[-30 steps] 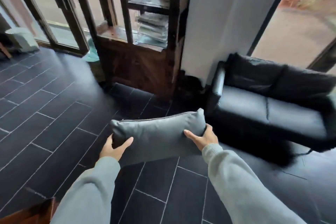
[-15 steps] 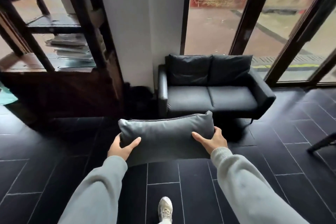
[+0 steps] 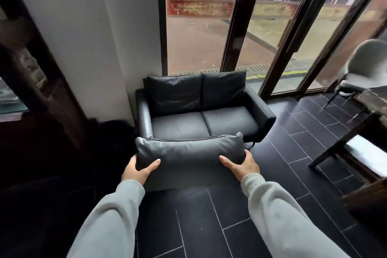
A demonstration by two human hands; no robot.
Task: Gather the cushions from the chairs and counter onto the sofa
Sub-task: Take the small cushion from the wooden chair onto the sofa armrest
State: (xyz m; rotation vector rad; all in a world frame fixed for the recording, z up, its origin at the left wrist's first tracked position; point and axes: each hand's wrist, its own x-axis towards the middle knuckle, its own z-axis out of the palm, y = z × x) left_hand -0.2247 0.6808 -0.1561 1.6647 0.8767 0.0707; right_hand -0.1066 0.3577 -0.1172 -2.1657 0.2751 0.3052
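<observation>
A long dark grey cushion (image 3: pixel 189 154) with a zip along its top edge is carried in front of me, above the floor. My left hand (image 3: pixel 137 170) grips its left end, thumb on the near face. My right hand (image 3: pixel 244 163) grips its right end the same way. Straight ahead stands a black two-seat sofa (image 3: pixel 206 120) against a white wall and a window. Its two seat pads are bare and two back pads lean upright. The cushion's top edge overlaps the sofa's front edge in the view.
A dark wooden shelf unit (image 3: pixel 37 94) stands at the left. At the right are a dark table (image 3: pixel 360 132) and a grey chair (image 3: pixel 364 65) by the tall windows. Dark floor tiles (image 3: pixel 282 165) spread between me and the sofa.
The view has swung left to right until the sofa sits dead ahead and closer. Both hands keep the same hold on the cushion. A table and chair came into view at the right.
</observation>
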